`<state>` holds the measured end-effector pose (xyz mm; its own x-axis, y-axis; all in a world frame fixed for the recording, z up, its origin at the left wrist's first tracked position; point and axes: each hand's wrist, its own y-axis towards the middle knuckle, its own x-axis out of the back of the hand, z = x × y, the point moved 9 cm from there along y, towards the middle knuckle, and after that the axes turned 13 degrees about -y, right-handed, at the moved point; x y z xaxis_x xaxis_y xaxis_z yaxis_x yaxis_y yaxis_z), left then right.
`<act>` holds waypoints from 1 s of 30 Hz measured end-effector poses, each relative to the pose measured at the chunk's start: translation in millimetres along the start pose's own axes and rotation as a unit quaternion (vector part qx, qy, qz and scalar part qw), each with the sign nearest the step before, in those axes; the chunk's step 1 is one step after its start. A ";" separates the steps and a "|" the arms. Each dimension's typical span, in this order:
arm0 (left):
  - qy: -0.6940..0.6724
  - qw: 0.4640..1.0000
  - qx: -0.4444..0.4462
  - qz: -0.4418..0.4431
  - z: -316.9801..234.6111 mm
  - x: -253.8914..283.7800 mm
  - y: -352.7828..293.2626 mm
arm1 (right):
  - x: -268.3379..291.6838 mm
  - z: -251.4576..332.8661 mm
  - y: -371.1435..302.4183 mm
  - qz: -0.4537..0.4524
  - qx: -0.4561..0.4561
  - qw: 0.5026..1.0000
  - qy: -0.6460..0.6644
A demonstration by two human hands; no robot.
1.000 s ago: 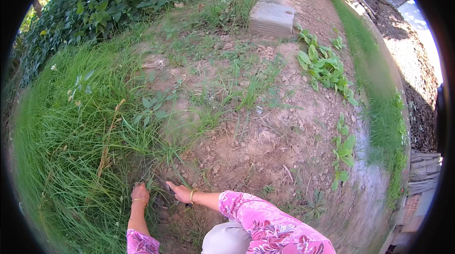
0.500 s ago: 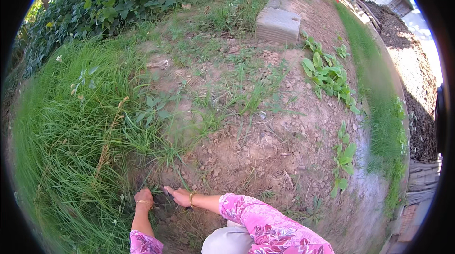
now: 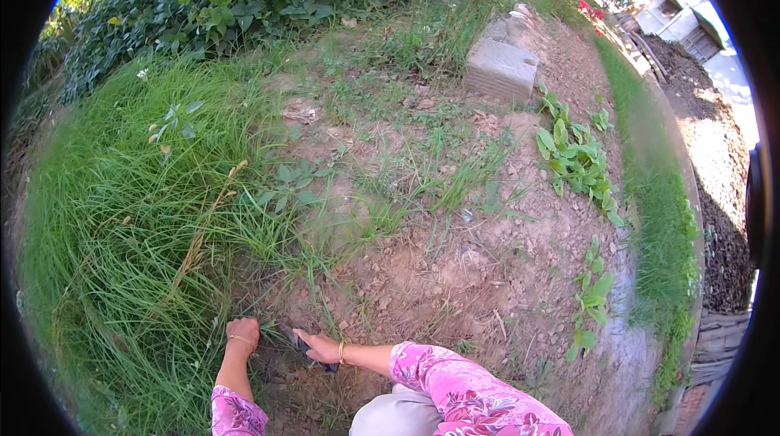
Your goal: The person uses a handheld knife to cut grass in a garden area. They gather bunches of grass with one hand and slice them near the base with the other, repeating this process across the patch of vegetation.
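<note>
My left hand (image 3: 243, 330) is closed in a fist at the edge of the tall green grass (image 3: 154, 216), low to the soil. A few grass blades come out beside its fingers. Just to its right, my right hand (image 3: 321, 347) grips a dark hand tool (image 3: 327, 367). The tool's narrow end points toward the left hand, over bare soil. Its exact kind is hard to make out, as the fingers cover much of it. Both wrists wear gold-coloured bracelets, and the sleeves are pink with a floral print.
Brown crumbly soil (image 3: 414, 273) with sparse weeds lies ahead. Leafy green seedlings (image 3: 573, 150) grow at the right, below a pale stone block (image 3: 501, 70). Dense bushy foliage (image 3: 244, 5) fills the far left. A strip of fine green plants (image 3: 658, 225) runs along the right.
The view has shifted slightly, so the ground appears farther right. My left hand stays closed by the grass; my right hand has turned a little, showing more of the dark tool.
</note>
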<state>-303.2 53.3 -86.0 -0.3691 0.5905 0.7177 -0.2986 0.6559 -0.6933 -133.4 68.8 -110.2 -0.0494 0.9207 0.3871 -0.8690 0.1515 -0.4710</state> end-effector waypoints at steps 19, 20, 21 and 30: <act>-0.087 0.994 -0.054 0.036 -31.9 -48.9 -38.8 | -2.3 20.6 -15.5 0.077 -0.037 0.994 -0.069; -0.097 0.993 -0.061 0.035 -40.8 -50.5 -46.0 | -5.1 18.5 -26.5 0.076 -0.038 0.993 -0.081; -0.109 0.991 -0.066 0.034 -49.3 -52.1 -53.0 | -8.0 15.7 -35.7 0.077 -0.036 0.992 -0.088; -0.039 0.982 -0.158 0.090 -48.3 -64.7 -122.2 | -0.4 1.5 -96.4 0.027 0.045 0.998 -0.035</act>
<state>-200.4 -42.4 -44.6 -0.4616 0.6800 0.5696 0.0619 0.6652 -0.7441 -50.4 53.3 -63.7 -0.1294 0.8988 0.4187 -0.9046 0.0660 -0.4212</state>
